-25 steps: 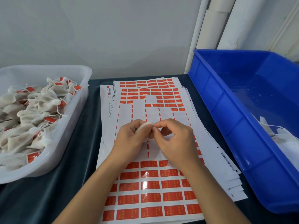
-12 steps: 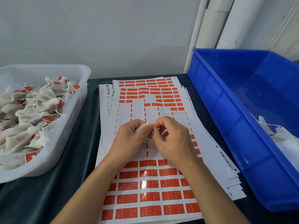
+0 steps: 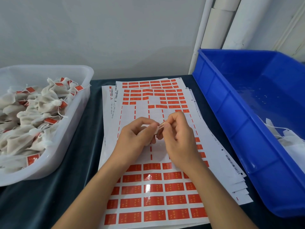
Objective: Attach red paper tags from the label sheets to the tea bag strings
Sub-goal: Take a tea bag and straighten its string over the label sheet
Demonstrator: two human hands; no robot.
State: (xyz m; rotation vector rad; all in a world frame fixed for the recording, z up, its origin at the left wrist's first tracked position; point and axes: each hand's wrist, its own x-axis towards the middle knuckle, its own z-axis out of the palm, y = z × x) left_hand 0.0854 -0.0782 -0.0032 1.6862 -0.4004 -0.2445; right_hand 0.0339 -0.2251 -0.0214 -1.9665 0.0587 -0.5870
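Since half a second earlier, our right hand had drawn slightly right of our left hand, baring a red tag edge-on between them. Right fingertips pinched that tag; left fingers curled round a tea bag, mostly hidden. Both hovered over the label sheets, between the clear tub and blue bin. We judged the tag mid-fold over the string; next came pressing it flat.

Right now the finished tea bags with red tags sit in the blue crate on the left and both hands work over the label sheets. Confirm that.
Wrong on the container: the head view shows the tagged tea bags in the clear plastic tub on the left; the blue crate stands on the right. Both hands, left hand and right hand, do work over the label sheets.
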